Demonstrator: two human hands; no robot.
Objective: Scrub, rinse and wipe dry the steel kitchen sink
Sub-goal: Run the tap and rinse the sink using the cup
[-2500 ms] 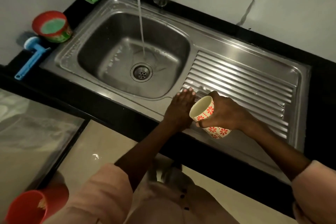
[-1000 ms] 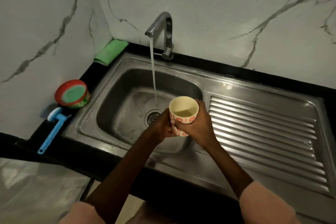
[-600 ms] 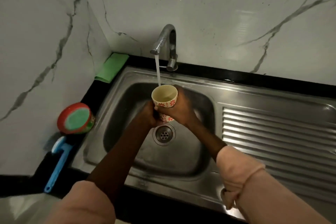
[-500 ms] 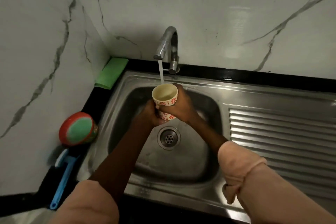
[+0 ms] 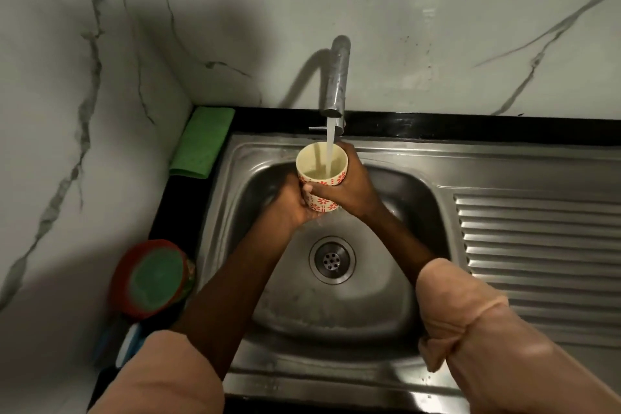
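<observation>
Sink (image 5: 396, 151) runs lengthwise left to right, basin left, drainboard right. Your left hand (image 5: 289, 208) and right hand (image 5: 349, 191) both grip the upright cup (image 5: 321, 175) under the tap (image 5: 336, 77).

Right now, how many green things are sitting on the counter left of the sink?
2. A folded green cloth lies in the back corner against the wall, and a green scrub pad sits in a red tub nearer the front. More may be hidden under the left sleeve.
</observation>
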